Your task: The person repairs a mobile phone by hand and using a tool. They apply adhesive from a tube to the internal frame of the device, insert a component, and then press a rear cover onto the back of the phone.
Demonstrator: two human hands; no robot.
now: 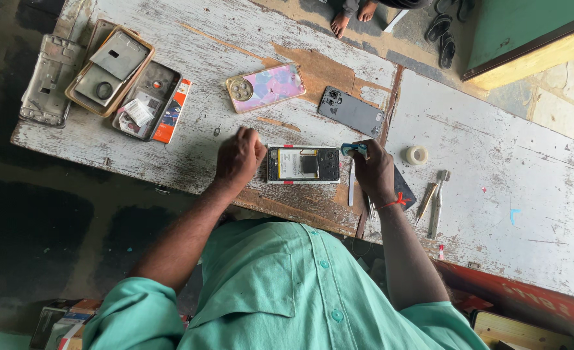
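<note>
The left hand [238,157] rests as a loose fist on the table [507,155], touching the left end of the open phone [303,164], apparently steadying it. The right hand [372,170] pinches a small blue tool [354,149] at the phone's right end. The phone lies near the table's front edge; bare wood opens rightward past the tape roll [417,154].

Light: we see soft, even daylight on the pale worktop [494,162] | Shadows: faint and short under the hands, the floor [40,214] at left dim | Glare: none strong | Focus: sharp in the centre | Edges: we see mild wide-angle bending
</note>
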